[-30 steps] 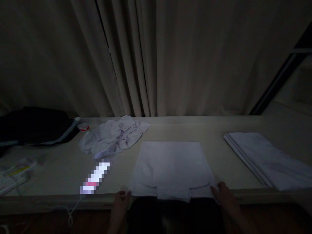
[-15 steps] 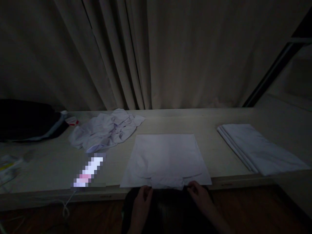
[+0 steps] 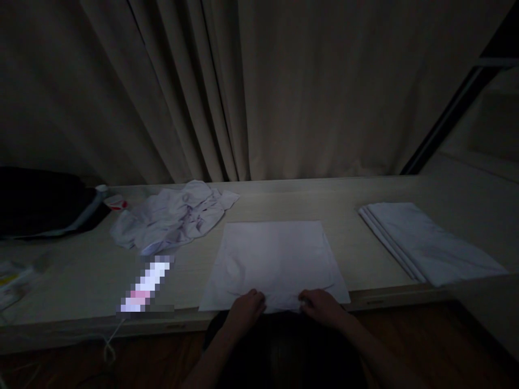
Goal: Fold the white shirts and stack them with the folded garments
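Note:
A white garment (image 3: 279, 259), folded flat into a near rectangle, lies on the tabletop in front of me and reaches its front edge. My left hand (image 3: 248, 308) has its fingers curled on the narrow flap at the garment's near edge. Opposite it, my right hand (image 3: 320, 306) pinches the other end of that same flap. Between the hands the flap's edge shows as a short strip. The fingertips are partly hidden in the dim light. Faint curved seam lines run out to both sides of the flap.
A crumpled white garment (image 3: 174, 216) lies at the left rear, with a blurred-out bright phone-like thing (image 3: 146, 283) and its cable before it. Folded white cloth (image 3: 425, 243) lies at right. A dark bundle (image 3: 40, 202) sits far left; a curtain (image 3: 304, 92) hangs behind.
Both hands have moved inward and slightly forward, from the flap's outer corners onto its near edge. The flap's loose end has turned up or under. The view has shifted slightly.

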Motion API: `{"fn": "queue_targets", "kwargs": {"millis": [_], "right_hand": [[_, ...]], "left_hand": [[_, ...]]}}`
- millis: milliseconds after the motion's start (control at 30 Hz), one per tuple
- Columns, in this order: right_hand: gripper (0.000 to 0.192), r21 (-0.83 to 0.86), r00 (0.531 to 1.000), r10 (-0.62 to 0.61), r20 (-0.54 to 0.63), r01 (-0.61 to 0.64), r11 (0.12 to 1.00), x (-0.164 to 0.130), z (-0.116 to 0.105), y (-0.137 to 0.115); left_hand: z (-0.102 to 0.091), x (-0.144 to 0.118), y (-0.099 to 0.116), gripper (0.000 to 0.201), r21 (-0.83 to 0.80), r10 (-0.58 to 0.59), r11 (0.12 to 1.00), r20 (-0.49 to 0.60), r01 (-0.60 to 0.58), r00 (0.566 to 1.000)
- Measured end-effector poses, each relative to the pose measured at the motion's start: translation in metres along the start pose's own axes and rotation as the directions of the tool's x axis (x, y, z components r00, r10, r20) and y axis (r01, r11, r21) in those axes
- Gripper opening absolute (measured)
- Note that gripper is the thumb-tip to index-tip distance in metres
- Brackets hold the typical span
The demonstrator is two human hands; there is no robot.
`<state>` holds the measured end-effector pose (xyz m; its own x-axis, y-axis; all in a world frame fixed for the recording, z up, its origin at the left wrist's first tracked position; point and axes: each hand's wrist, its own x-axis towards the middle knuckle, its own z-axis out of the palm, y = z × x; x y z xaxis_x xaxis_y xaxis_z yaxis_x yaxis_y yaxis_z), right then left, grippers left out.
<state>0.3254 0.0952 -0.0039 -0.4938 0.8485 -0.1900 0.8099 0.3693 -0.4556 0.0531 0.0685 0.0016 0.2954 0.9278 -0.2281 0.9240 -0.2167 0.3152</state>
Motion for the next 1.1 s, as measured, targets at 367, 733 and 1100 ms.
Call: {"fn": "queue_targets", "kwargs": {"millis": [367, 733, 1100], "right_hand": [[0.021, -0.085, 0.996, -0.086, 0.002, 0.086, 0.993, 0.004, 0.004, -0.001], [0.052, -0.241, 0.933, 0.058, -0.356, -0.152, 0.958, 0.036, 0.020, 0.039], [0.042, -0.150, 0.938, 0.020, -0.345, -0.076, 0.986, 0.080, -0.017, 0.046]], "left_hand": [[-0.005, 0.002, -0.007, 0.025, 0.058, 0.001, 0.998, -0.053, 0.002, 0.999], [0.030, 0.007, -0.033, 0.060, 0.174, -0.129, 0.969, -0.249, 0.176, 0.960], [0.003, 0.050, -0.025, 0.048, 0.139, -0.105, 0.975, -0.402, 0.175, 0.910]]}}
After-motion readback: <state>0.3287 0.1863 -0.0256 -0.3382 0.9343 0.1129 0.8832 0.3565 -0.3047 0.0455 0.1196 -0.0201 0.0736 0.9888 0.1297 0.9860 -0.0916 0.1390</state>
